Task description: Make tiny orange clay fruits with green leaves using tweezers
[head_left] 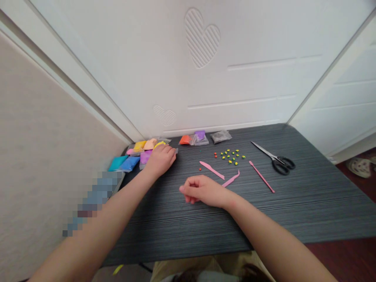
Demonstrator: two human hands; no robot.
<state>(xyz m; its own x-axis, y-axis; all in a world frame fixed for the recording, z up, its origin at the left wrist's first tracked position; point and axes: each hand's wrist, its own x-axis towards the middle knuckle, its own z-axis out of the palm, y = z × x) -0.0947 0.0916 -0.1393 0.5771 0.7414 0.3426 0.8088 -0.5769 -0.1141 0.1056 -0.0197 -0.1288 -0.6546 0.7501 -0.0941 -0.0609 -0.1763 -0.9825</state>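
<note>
My left hand point(162, 159) is at the back left of the dark table, its fingers curled down over a small clear bag of yellow modelling clay point(159, 145). Its fingertips are partly hidden. Beside it lies a bag of purple clay point(145, 157). My right hand point(202, 190) hovers over or rests on the table's middle, fingers curled in and thumb against them; whatever is inside, if anything, is hidden. Just beyond it are a pink clay knife point(212, 170) and a pink hooked clay tool point(231, 180), partly covered by the hand.
Bags of blue clay point(129, 164), orange clay point(185, 140) and grey clay point(221, 136) lie toward the back. Several small green-and-yellow pieces point(230, 161) sit near red bits point(215, 155). A pink stick point(262, 177) and black-handled scissors point(274, 158) lie right. A white panel point(249, 86) stands behind.
</note>
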